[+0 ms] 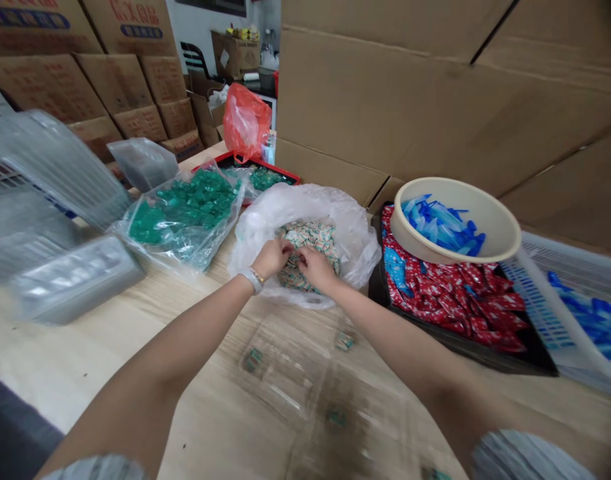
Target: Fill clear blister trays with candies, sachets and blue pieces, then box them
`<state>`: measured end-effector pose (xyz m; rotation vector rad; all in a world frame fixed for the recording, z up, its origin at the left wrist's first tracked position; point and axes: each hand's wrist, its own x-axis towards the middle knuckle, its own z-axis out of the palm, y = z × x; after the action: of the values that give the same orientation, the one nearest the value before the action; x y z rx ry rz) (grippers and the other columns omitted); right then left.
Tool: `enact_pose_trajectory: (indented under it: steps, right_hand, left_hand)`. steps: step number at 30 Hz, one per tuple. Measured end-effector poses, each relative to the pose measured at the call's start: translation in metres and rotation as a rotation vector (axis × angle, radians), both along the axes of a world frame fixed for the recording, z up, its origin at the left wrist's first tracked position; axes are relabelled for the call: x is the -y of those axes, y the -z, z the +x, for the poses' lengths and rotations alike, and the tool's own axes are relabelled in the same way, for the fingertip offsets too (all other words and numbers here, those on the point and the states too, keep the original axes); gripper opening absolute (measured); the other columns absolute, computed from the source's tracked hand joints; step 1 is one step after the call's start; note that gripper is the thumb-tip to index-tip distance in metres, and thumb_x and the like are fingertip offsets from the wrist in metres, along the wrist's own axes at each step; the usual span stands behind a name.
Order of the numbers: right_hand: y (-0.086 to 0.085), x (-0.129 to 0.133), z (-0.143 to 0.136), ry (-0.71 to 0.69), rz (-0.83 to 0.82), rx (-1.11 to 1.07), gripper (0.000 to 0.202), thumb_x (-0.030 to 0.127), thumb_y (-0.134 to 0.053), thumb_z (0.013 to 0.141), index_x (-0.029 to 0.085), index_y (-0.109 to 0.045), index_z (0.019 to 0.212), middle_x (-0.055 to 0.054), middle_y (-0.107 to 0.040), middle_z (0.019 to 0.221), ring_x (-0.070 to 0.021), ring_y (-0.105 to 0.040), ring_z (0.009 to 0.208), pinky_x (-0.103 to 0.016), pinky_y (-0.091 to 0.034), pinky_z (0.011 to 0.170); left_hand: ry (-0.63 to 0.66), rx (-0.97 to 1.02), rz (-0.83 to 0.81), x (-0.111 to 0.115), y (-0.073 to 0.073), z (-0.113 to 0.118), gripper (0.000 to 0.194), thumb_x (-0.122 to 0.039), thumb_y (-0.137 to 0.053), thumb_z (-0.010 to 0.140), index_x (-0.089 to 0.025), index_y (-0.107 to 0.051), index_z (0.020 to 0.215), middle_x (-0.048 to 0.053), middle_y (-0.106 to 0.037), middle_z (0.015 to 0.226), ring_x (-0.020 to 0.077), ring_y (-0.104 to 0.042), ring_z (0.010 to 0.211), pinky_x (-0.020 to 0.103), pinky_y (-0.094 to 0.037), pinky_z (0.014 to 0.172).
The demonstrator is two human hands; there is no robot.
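Observation:
Both hands are over a white plastic bag that lies open on the table, full of small white, green and orange packets. The fingers of my left hand are pinched together over the packets, with a band on the wrist. Close beside it, my right hand is curled with its fingertips together. Whatever either hand pinches is too small and blurred to name. Nearer to me lie clear plastic trays, with a small green packet in one compartment and a few more in others.
Left of the bag lies a clear bag of green packets, beside stacked clear trays. At right, a cream basin of blue packets rests on a black crate of red packets. Cardboard stands behind.

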<state>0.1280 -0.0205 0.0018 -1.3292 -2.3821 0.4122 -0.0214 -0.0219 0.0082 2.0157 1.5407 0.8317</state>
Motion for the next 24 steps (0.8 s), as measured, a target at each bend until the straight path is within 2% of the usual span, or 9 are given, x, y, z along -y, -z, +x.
enact_pose_trajectory:
  steps: [3,5,9,12,16,19,21,24]
  right_hand:
    - [0.003,-0.002,-0.001,0.036,-0.025,-0.056,0.016,0.011,-0.047,0.072,0.016,-0.056,0.085,-0.004,-0.055,0.081,-0.0148,-0.05,0.075,-0.026,-0.039,0.071]
    - [0.005,-0.005,-0.001,0.066,-0.055,-0.083,0.013,0.011,-0.048,0.071,0.016,-0.056,0.08,-0.003,-0.054,0.078,-0.0136,-0.049,0.071,-0.026,-0.038,0.07]
    - [0.011,-0.011,0.002,0.054,-0.12,-0.172,0.007,0.011,-0.05,0.068,0.017,-0.053,0.066,0.0,-0.05,0.072,-0.012,-0.046,0.069,-0.025,-0.037,0.07]
    - [0.013,-0.012,0.006,0.07,-0.206,-0.311,0.006,0.014,-0.052,0.065,0.017,-0.048,0.062,0.002,-0.048,0.067,-0.0107,-0.044,0.063,-0.024,-0.037,0.065]
    - [0.004,-0.009,0.008,0.126,-0.486,-0.664,0.013,0.027,-0.056,0.065,0.019,-0.046,0.067,0.006,-0.044,0.058,-0.0088,-0.043,0.053,-0.021,-0.036,0.053]
    - [-0.004,-0.008,0.005,0.202,-0.745,-0.946,0.025,0.033,-0.065,0.056,0.019,-0.047,0.068,0.007,-0.047,0.054,-0.0082,-0.045,0.048,-0.02,-0.034,0.048]
    - [-0.006,-0.009,0.003,0.263,-0.811,-1.025,0.032,0.035,-0.069,0.05,0.019,-0.047,0.067,0.007,-0.049,0.052,-0.0081,-0.045,0.047,-0.02,-0.033,0.046]
    - [-0.003,-0.012,0.001,0.311,-0.822,-1.058,0.037,0.039,-0.069,0.047,0.019,-0.047,0.068,0.007,-0.051,0.052,-0.0077,-0.046,0.047,-0.02,-0.033,0.046]
  left_hand:
    - [0.051,0.083,-0.051,0.0,0.005,-0.003,0.024,-0.011,-0.045,0.068,-0.013,-0.066,0.08,0.003,-0.066,0.075,0.0146,-0.057,0.07,0.023,-0.043,0.065]
    - [0.051,0.227,-0.123,-0.001,0.008,-0.005,0.024,-0.01,-0.046,0.067,-0.013,-0.065,0.08,0.002,-0.066,0.075,0.0136,-0.056,0.07,0.022,-0.043,0.065]
    - [-0.084,0.552,-0.301,-0.002,0.008,-0.006,0.012,-0.013,-0.054,0.064,-0.011,-0.064,0.072,-0.001,-0.06,0.061,0.0103,-0.052,0.056,0.021,-0.042,0.056]
    - [-0.197,0.653,-0.309,-0.004,0.003,-0.005,0.014,-0.016,-0.054,0.069,-0.01,-0.061,0.079,-0.002,-0.058,0.06,0.0076,-0.048,0.05,0.02,-0.041,0.051]
    - [-0.254,0.767,-0.339,-0.001,-0.002,0.002,0.01,-0.014,-0.054,0.07,-0.01,-0.06,0.076,-0.002,-0.057,0.059,0.0068,-0.048,0.048,0.021,-0.042,0.052]
    - [-0.231,0.847,-0.388,0.003,-0.004,0.014,0.006,-0.015,-0.058,0.068,-0.01,-0.061,0.071,-0.001,-0.058,0.059,0.0074,-0.051,0.051,0.022,-0.045,0.056]
    - [-0.223,0.901,-0.418,0.005,-0.005,0.02,0.007,-0.017,-0.06,0.067,-0.011,-0.061,0.071,-0.001,-0.059,0.061,0.0077,-0.053,0.053,0.023,-0.046,0.06]
    - [-0.225,0.975,-0.452,0.006,-0.005,0.025,0.013,-0.022,-0.063,0.065,-0.012,-0.06,0.072,0.0,-0.06,0.064,0.0085,-0.055,0.058,0.024,-0.047,0.064]
